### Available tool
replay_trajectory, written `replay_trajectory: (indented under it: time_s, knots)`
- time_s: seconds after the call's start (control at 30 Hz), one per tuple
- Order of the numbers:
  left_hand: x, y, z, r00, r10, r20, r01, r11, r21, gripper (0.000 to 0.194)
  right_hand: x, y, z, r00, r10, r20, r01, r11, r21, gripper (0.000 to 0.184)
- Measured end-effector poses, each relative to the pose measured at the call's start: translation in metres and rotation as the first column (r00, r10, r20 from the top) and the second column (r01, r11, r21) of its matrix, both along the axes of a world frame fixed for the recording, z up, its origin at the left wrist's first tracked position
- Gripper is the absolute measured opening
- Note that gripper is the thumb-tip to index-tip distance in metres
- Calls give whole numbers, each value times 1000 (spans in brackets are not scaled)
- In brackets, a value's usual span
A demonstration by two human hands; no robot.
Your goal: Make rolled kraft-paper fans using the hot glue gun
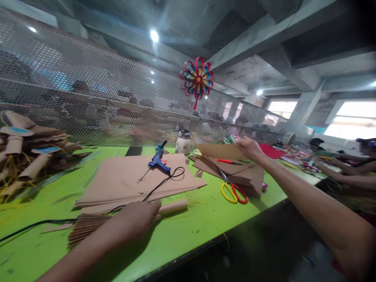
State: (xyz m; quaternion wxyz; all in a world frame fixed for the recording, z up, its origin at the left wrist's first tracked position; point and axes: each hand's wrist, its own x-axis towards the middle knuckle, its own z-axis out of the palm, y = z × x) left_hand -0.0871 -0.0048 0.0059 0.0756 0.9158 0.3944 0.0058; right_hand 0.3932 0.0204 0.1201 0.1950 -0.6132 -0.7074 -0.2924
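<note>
My left hand [138, 219] is closed around a rolled brown paper tube [173, 206] lying on the green table [182, 239], beside a pleated brown paper fan [85, 229]. My right hand [249, 148] reaches far across and grips the edge of a tan cardboard sheet [219, 151] held above a pile of brown cardboard pieces [243, 172]. Yellow and red scissors [233, 192] lie at that pile's near edge. A blue glue gun [158, 162] rests on a stack of large brown sheets [132, 180], its black cord trailing toward my left hand.
Rolled paper tubes and scraps [26, 152] are heaped at the far left. A white jar [183, 143] stands by the perforated metal screen [88, 94]. A colourful paper pinwheel [196, 78] hangs above. Another person's arms [343, 176] work at the right.
</note>
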Motion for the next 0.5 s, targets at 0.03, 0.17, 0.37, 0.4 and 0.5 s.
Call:
replay_trajectory:
  time_s: [0.03, 0.17, 0.37, 0.4, 0.5]
  knots:
    - [0, 0, 0, 1000, 3, 2, -3, 1000, 2, 31, -5, -1, 0, 999, 20, 49, -19, 999, -28, 25]
    - [-1, -2, -1, 1000, 14, 19, -14, 1000, 6, 30, -8, -10, -16, 979, 61, 194, -29, 986, -162, 25]
    - [-3, -1, -5, 998, 0, 56, 0, 1000, 14, 31, 24, -41, -53, 960, -112, 257, 170, 961, -216, 27]
    - [-2, -1, -6, 999, 2, 53, -3, 1000, 13, 31, 29, -46, -59, 956, -154, 251, 211, 954, -215, 27]
    - [-2, -1, -5, 999, 16, 47, -16, 1000, 5, 32, 40, -60, -73, 941, -260, 215, 305, 928, -214, 27]
